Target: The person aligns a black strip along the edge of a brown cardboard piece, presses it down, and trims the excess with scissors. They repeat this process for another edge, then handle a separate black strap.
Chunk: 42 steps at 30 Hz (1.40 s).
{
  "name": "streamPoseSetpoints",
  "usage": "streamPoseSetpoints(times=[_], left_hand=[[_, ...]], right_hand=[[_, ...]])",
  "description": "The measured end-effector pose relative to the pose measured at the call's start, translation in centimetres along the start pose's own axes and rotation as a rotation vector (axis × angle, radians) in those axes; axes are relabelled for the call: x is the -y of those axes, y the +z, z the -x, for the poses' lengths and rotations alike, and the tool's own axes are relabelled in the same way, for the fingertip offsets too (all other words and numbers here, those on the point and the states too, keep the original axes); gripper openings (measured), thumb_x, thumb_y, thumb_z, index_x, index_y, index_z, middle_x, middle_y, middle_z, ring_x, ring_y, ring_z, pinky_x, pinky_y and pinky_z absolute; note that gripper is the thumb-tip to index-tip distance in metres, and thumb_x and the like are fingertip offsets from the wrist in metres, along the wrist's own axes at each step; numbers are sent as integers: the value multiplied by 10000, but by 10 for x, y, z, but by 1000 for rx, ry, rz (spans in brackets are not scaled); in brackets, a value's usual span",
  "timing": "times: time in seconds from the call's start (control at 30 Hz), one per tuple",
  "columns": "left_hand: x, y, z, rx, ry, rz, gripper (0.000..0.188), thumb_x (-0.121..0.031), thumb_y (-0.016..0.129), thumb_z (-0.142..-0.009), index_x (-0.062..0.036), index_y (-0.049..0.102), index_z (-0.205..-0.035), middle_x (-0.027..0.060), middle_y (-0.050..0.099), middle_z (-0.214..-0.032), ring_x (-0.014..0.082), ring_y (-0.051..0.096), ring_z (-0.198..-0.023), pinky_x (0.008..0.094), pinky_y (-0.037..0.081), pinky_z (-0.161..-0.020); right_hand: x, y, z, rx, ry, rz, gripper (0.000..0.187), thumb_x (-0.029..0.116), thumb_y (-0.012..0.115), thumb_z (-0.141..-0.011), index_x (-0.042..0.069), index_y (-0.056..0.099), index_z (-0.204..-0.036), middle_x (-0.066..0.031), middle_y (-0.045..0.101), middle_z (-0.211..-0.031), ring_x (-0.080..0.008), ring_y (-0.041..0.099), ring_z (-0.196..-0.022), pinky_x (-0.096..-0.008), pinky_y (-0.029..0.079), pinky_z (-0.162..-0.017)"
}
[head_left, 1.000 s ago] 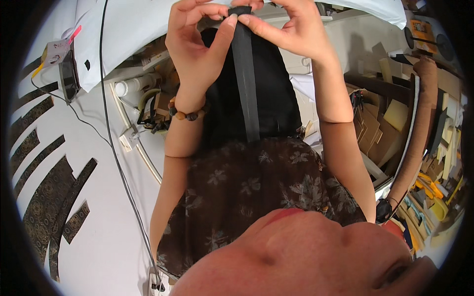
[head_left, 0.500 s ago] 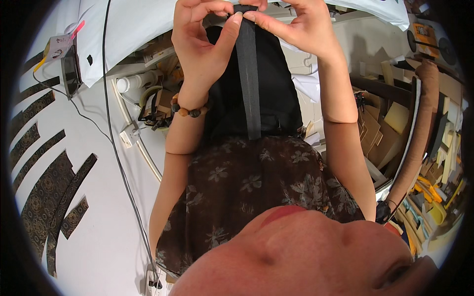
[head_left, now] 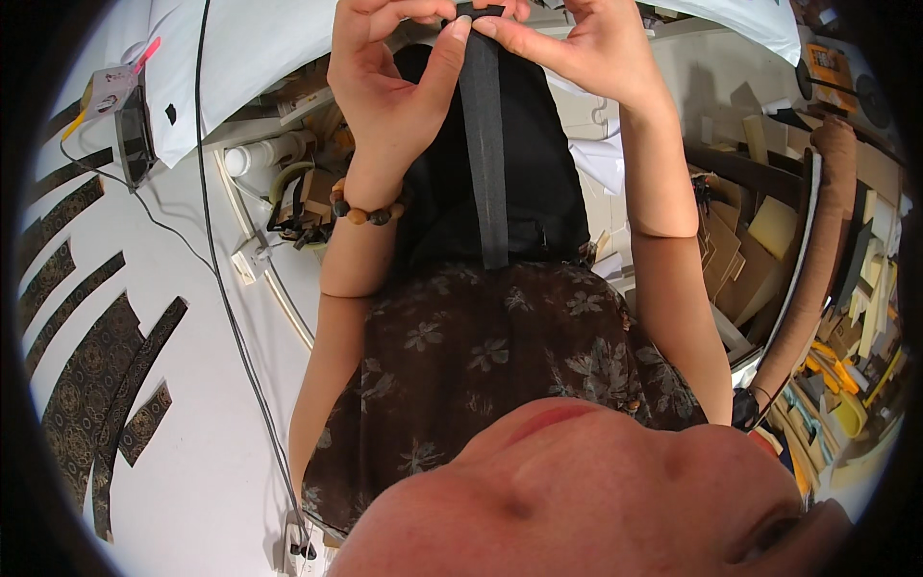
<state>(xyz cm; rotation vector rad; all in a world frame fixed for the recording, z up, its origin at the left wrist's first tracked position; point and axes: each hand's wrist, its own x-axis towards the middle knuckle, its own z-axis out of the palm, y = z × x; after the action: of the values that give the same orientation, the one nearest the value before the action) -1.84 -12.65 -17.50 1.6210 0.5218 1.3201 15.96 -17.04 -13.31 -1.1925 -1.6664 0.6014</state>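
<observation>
At the top of the head view, both my hands pinch the upper end of a long dark grey fabric strip. My left hand, with a beaded bracelet at its wrist, has thumb and fingers closed on the strip's folded end. Opposite it, my right hand presses its thumb on the same fold, the two thumb tips almost meeting. From there the strip hangs down over my black-clad lap to the edge of my flowered brown top. The fingertips behind the fold are partly cut off by the frame's upper edge.
A white table on the left carries dark patterned fabric pieces. A black cable runs across it. White cloth covers the surface ahead. On the right lie cardboard pieces, a long brown roll and assorted scraps.
Both hands stay pinched on the strip's end. The fold has tilted slightly, its right end showing a little more, and my left hand has shifted slightly left.
</observation>
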Motion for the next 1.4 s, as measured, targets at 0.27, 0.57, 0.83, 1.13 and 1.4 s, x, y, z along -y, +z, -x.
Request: streamPoseSetpoints(times=[0.27, 0.57, 0.83, 1.13, 1.4], left_hand=[[1, 1, 0, -11, 24, -12, 372, 109, 639, -823, 29, 507, -1162, 54, 594, -946, 103, 563, -885, 222, 434, -834], [2, 0, 0, -34, -6, 28, 364, 95, 650, -829, 20, 507, -1155, 51, 611, -920, 101, 567, -880, 220, 435, -828], [1, 0, -1, -39, -38, 60, 358, 99, 651, -826, 20, 512, -1146, 50, 616, -916, 99, 570, -874, 220, 439, -820], [4, -1, 0, -26, -49, 79, 370, 118, 643, -812, 18, 513, -1144, 75, 612, -992, 111, 558, -912, 239, 431, -841], [10, 4, 2, 49, -272, 469, 528, 34, 591, -818, 62, 414, -1314, 169, 526, -1274, 236, 487, -1218, 335, 350, -1058]], right_hand=[[-7, 4, 5, -16, 97, -152, 99, 50, 729, -798, 19, 694, -886, 3, 611, -748, -61, 539, -699, -214, 426, -649], [-14, 14, 12, -49, 221, -333, 103, 42, 715, -831, 16, 697, -929, 47, 596, -745, -34, 508, -715, -197, 406, -670], [-18, 18, 15, -87, 243, -383, 89, 31, 714, -829, 10, 704, -916, 48, 603, -743, -28, 501, -717, -185, 395, -674], [-17, 21, 15, -120, 296, -389, 75, 36, 719, -828, -1, 700, -890, 45, 615, -734, -26, 501, -699, -183, 393, -652], [-10, 21, 16, -141, 232, -410, 214, 6, 724, -816, 1, 666, -1022, 70, 566, -726, -16, 494, -714, -177, 382, -656]])
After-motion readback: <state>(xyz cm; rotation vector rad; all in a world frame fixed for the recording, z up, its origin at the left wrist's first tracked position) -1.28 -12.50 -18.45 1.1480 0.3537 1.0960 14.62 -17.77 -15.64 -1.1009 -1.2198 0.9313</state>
